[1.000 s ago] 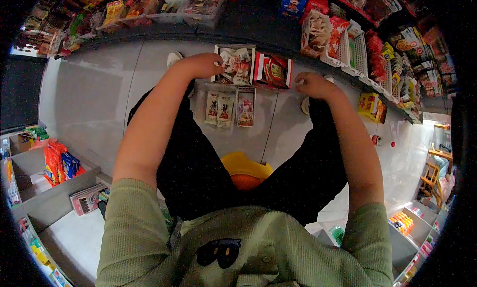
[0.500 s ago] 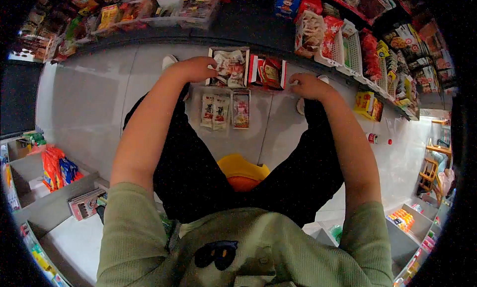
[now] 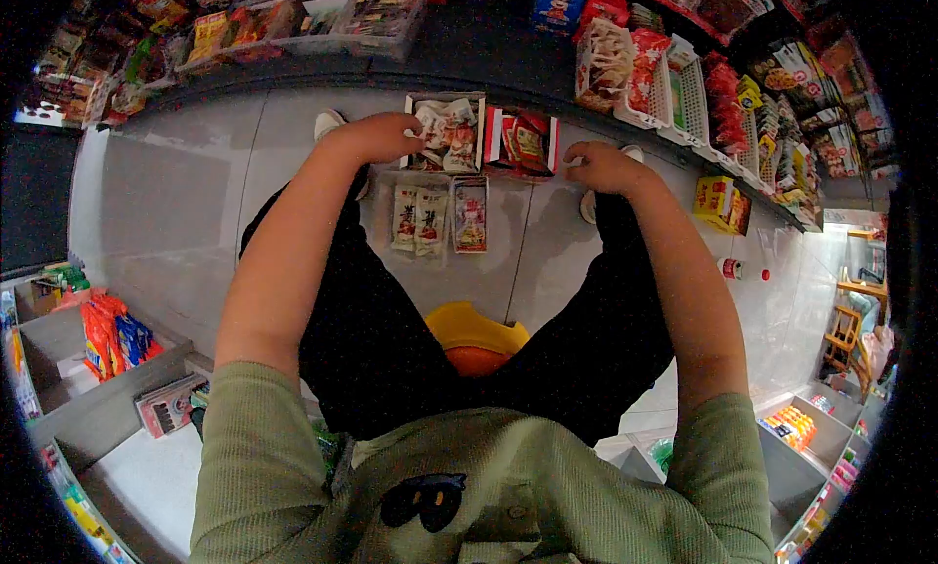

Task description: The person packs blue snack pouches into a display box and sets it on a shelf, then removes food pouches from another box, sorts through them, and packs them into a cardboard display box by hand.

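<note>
My left hand (image 3: pixel 393 137) is at the left side of a box of white and red packets (image 3: pixel 449 134); its fingers curl by the box edge, and their grip is unclear. Beside that box stands a red box (image 3: pixel 523 141) with red packets. My right hand (image 3: pixel 598 166) is just right of the red box, its fingers bent, with nothing visible between them. Nearer to me lie a clear tray with two white packets (image 3: pixel 417 218) and a small box with a pink packet (image 3: pixel 470 215).
Shelves with snack baskets (image 3: pixel 689 105) run along the far side. A yellow box (image 3: pixel 722 205) and a bottle with a red cap (image 3: pixel 742 269) are on the floor at right. A yellow stool (image 3: pixel 477 328) is between my legs. Compartments (image 3: pixel 117 369) stand at left.
The view has shifted slightly, so the boxes and shelves appear a little further left. Both hands keep nearly the same places beside the two boxes.
</note>
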`<action>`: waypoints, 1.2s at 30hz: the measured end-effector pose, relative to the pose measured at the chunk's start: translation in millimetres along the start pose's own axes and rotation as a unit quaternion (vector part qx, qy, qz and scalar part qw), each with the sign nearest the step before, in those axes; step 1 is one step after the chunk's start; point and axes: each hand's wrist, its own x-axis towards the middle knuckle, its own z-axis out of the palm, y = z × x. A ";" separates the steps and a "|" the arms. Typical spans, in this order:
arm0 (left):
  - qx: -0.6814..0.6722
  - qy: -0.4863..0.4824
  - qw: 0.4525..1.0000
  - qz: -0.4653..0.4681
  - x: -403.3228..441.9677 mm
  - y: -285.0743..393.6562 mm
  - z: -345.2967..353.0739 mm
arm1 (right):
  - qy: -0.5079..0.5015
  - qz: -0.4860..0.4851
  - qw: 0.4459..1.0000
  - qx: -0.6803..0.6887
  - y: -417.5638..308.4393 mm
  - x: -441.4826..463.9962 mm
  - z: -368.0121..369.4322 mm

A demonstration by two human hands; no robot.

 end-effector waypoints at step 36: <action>-0.001 -0.019 1.000 0.001 2.8 -0.4 0.6 | 0.014 -0.022 0.999 -0.030 4.7 4.0 2.8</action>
